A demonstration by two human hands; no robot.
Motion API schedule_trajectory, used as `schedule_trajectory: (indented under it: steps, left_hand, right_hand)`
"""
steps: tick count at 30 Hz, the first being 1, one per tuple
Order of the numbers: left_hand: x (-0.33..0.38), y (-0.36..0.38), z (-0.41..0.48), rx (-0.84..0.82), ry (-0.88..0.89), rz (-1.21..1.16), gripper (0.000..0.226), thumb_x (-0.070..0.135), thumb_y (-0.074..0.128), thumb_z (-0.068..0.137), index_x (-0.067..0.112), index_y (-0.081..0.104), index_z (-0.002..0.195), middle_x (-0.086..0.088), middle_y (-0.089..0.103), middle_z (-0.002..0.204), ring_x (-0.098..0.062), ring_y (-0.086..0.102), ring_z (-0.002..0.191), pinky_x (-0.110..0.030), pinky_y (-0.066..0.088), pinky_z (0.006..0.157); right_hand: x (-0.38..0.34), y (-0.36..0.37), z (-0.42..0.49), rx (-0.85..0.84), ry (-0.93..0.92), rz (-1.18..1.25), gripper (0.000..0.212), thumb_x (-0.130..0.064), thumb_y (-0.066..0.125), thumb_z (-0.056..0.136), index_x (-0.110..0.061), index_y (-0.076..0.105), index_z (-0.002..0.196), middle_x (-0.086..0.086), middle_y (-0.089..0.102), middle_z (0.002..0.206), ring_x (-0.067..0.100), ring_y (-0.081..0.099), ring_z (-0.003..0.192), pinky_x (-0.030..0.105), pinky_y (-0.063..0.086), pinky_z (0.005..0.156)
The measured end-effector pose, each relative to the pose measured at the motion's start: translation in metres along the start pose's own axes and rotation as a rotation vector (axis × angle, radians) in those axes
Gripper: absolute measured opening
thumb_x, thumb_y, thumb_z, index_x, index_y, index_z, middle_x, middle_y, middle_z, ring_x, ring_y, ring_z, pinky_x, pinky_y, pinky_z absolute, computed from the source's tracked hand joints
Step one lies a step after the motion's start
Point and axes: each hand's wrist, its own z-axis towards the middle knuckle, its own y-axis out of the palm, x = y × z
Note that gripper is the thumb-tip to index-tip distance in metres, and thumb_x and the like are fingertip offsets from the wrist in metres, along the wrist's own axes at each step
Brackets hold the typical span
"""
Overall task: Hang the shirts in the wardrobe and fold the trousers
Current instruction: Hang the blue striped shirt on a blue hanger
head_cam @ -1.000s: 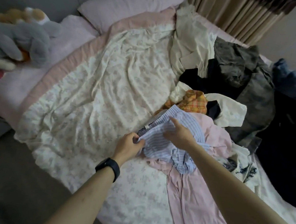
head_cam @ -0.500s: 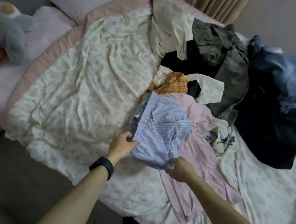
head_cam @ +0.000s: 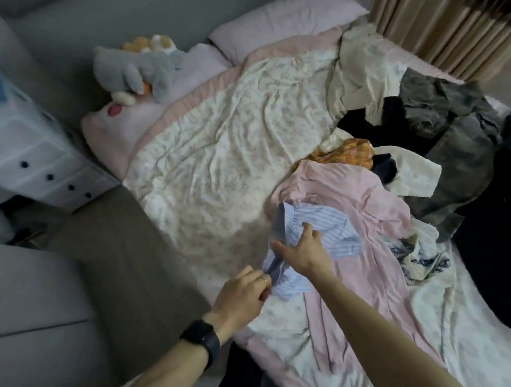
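A blue-and-white striped shirt lies crumpled near the bed's front edge, on top of a pink garment. My left hand, with a black watch on the wrist, pinches the shirt's lower edge. My right hand lies on the shirt with its fingers spread, and whether it grips the cloth is unclear. Behind them is a heap of clothes: an orange checked piece, cream garments, a grey-green garment and dark ones.
The bed's floral cover spreads to the left of the heap. Pillows and a grey plush toy lie at the head. A white drawer unit stands on the left, curtains at the back right.
The striped shirt has been pulled off the heap toward the bed's front edge. My right hand moved from its lower hem onto its top. The view swung left.
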Motion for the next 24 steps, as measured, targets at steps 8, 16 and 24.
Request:
schedule_trajectory:
  steps: [8, 16, 24]
  left_hand:
    - [0.056, -0.025, -0.127, 0.073, -0.054, 0.203, 0.045, 0.008, 0.078, 0.056, 0.015, 0.064, 0.098, 0.003, 0.065, 0.080, -0.022, 0.061, 0.078, -0.028, 0.051, 0.053]
    - [0.073, -0.022, -0.265, 0.226, -0.223, 0.335, 0.028, 0.014, 0.045, 0.075, 0.019, 0.073, 0.072, 0.006, 0.067, 0.083, -0.015, 0.047, 0.085, -0.023, 0.049, 0.071]
    - [0.114, -0.029, -0.369, 0.362, -0.520, 0.334, 0.026, 0.019, 0.051, 0.081, 0.021, 0.076, 0.073, 0.008, 0.067, 0.094, -0.012, 0.049, 0.086, -0.021, 0.043, 0.072]
  right_hand:
    - [0.065, 0.030, -0.047, -0.060, -0.069, -0.291, 0.067, -0.027, 0.067, 0.090, -0.007, 0.028, 0.140, 0.021, 0.036, 0.142, 0.044, 0.052, 0.124, 0.050, 0.046, 0.098]
    - [0.091, 0.069, -0.114, -0.528, -0.151, -0.191, 0.057, -0.026, 0.075, 0.087, -0.020, 0.051, 0.138, 0.006, 0.060, 0.120, 0.019, 0.066, 0.061, 0.022, 0.046, 0.046]
    - [0.073, 0.189, -0.257, -0.768, -0.794, -0.412, 0.084, -0.079, 0.066, 0.069, -0.029, 0.056, 0.136, -0.011, 0.060, 0.127, 0.010, 0.058, 0.115, 0.019, 0.040, 0.087]
